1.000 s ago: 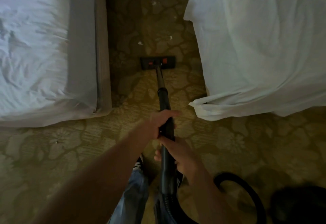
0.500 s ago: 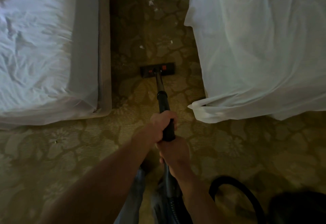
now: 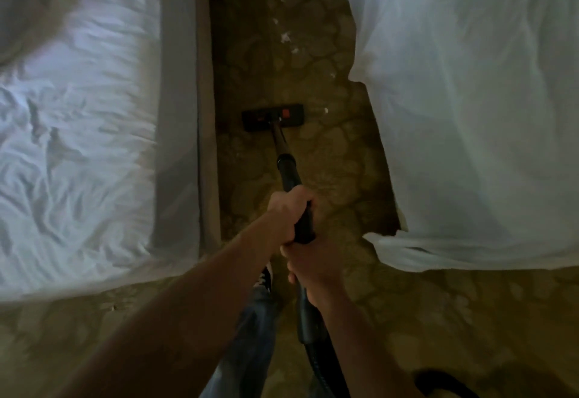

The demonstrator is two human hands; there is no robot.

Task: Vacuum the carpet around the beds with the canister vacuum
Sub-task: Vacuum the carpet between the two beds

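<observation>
A black vacuum wand (image 3: 288,167) runs from my hands down to a flat black floor head (image 3: 272,116) with red pedals, lying on the patterned yellow-brown carpet (image 3: 338,178) in the aisle between two beds. My left hand (image 3: 289,209) grips the wand higher up. Directly behind it, my right hand (image 3: 308,267) grips the wand's lower end, where the black hose (image 3: 326,366) begins. White scraps of litter (image 3: 285,36) lie on the carpet beyond the floor head.
The left bed (image 3: 78,147) has rumpled white sheets and a grey base (image 3: 185,147). A white sheet drapes over the right bed (image 3: 470,115) to the floor. My jeans leg and shoe (image 3: 264,278) show below my arms. A hose loop (image 3: 438,382) lies bottom right.
I have stepped forward into the aisle, so both beds look nearer. The floor head has slid further along the carpet toward the litter. Both hands keep their grip.
</observation>
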